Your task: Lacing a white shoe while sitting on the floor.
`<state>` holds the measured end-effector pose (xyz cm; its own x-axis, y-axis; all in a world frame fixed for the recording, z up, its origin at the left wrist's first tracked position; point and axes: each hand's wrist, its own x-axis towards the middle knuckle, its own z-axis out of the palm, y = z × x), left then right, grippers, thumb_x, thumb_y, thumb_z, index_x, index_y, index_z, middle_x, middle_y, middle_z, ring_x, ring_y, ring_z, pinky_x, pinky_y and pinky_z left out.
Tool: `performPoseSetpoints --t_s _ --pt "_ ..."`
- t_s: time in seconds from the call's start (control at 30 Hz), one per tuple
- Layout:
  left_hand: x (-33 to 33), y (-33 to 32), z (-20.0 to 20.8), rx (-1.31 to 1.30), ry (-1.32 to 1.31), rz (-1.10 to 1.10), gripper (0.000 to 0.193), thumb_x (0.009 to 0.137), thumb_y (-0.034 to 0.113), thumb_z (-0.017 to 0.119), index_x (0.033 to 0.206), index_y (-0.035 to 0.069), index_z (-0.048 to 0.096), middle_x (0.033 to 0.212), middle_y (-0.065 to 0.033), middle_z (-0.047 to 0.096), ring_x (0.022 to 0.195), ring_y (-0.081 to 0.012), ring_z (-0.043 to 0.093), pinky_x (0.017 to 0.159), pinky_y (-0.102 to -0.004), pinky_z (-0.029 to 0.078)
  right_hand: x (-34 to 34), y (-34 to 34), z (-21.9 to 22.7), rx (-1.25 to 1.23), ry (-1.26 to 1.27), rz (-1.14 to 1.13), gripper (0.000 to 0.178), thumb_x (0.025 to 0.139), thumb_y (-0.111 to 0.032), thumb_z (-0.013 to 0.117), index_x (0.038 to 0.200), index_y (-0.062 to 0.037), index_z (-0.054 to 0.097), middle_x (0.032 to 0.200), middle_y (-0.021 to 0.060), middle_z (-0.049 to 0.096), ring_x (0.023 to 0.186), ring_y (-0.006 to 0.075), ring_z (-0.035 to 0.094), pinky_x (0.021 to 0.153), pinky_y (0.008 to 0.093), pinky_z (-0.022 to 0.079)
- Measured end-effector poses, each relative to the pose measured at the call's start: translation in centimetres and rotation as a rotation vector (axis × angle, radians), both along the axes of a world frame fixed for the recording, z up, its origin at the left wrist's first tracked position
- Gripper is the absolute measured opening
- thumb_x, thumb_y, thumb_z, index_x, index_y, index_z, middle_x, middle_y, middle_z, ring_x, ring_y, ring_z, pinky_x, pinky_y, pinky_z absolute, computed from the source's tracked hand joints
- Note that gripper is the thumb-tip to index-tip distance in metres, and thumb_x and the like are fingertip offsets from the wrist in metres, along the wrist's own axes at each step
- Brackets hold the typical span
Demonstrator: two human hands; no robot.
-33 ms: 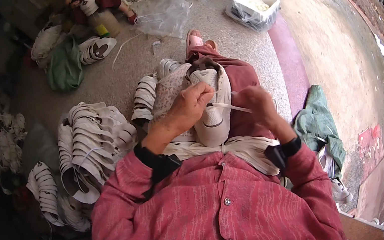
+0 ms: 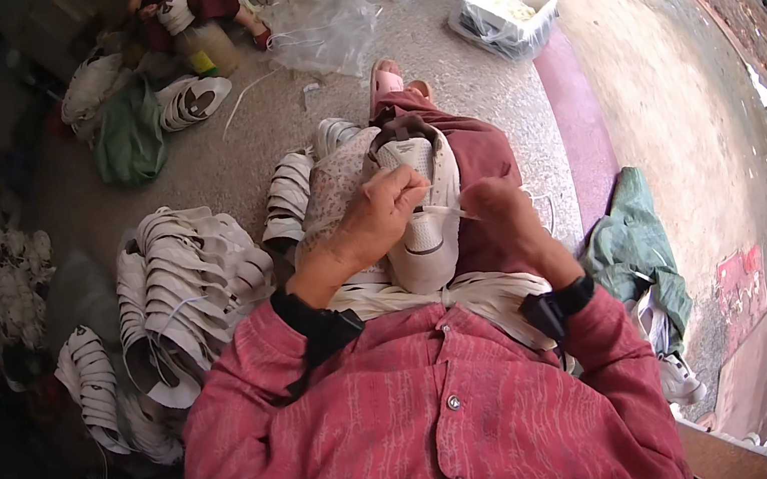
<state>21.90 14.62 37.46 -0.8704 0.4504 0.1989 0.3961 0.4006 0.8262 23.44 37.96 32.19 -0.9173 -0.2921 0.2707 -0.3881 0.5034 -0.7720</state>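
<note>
A white shoe upper [image 2: 431, 267] with a dark-lined opening and a mesh tongue lies on my lap, toe toward me. My left hand [image 2: 378, 218] is closed over its left side, thumb and forefinger pinched above the tongue. What sits between those fingertips is too small to tell. Across the upper runs a flat white shoelace [image 2: 445, 211], reaching to my right hand [image 2: 503, 211], which is closed on it beside the upper. A bunch of loose white laces [image 2: 504, 292] rests across my lap, close to my waist. Under my left forearm is a pale patterned cloth [image 2: 334, 185].
Stacked white shoe uppers [image 2: 188, 282] stand to my left, with more uppers [image 2: 290, 194] by my leg. Ahead are a lined white tub [image 2: 508, 11], clear plastic sheeting [image 2: 328, 26] and a seated person [image 2: 212, 4]. Green cloth [image 2: 632, 238] lies at my right.
My right hand has drawn in toward the upper, and less of the shoelace shows between it and the upper. My left hand stays in nearly the same place.
</note>
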Motion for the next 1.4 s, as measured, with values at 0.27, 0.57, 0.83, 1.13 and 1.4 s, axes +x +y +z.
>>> performPoseSetpoints --t_s 0.27,0.57,0.83,1.13,1.4 --pt "0.0 0.3 -1.7 0.152 -0.226 -0.02 0.014 0.097 0.013 0.053 0.102 0.002 0.061 0.101 -0.0033 0.064 0.092 -0.0085 0.054 0.085 -0.0241 0.044 1.2 -2.6 -2.3 -0.279 -0.316 0.017 0.019 0.09 -0.017 0.06 0.085 0.001 0.063 0.072 0.0127 0.064 0.066 0.0195 0.061 0.06 0.0325 0.045" --pt "-1.0 0.0 -1.4 0.209 -0.408 -0.1 0.019 0.099 0.018 0.05 0.101 0.004 0.061 0.1 -0.0002 0.063 0.093 -0.0065 0.052 0.085 -0.023 0.041 1.5 -2.9 -1.1 -0.465 -0.503 0.027 0.021 0.092 -0.017 0.059 0.083 0.0028 0.061 0.069 -0.0012 0.056 0.064 0.0066 0.049 0.057 0.0241 0.041" --pt "-1.1 0.0 -1.2 0.222 -0.421 -0.115 0.018 0.099 0.019 0.051 0.099 0.004 0.061 0.1 -0.0008 0.063 0.093 -0.0071 0.053 0.086 -0.0243 0.042 0.8 -3.4 -0.1 -0.488 -0.56 -0.017 0.019 0.089 -0.018 0.063 0.083 -0.0005 0.062 0.07 0.0008 0.058 0.066 0.0101 0.054 0.061 0.0275 0.042" --pt "-0.9 -0.4 -0.5 -0.039 0.27 -0.17 0.01 0.085 0.006 0.065 0.093 0.0 0.065 0.091 -0.0085 0.063 0.089 -0.0186 0.061 0.08 -0.0289 0.047 -2.8 -2.3 5.3 0.592 0.297 0.256 0.039 0.068 -0.023 0.077 0.101 -0.0132 0.058 0.085 0.0045 0.061 0.083 0.0244 0.059 0.081 0.0381 0.035" --pt "-2.5 -0.1 -1.1 -0.089 0.225 -0.192 0.009 0.08 0.005 0.068 0.087 0.0 0.069 0.079 -0.0087 0.065 0.074 -0.0214 0.063 0.069 -0.0298 0.049 -3.4 -1.7 3.9 0.395 0.318 0.325 0.03 0.066 -0.018 0.076 0.085 -0.012 0.054 0.079 0.0027 0.06 0.082 0.0225 0.059 0.078 0.0355 0.036"
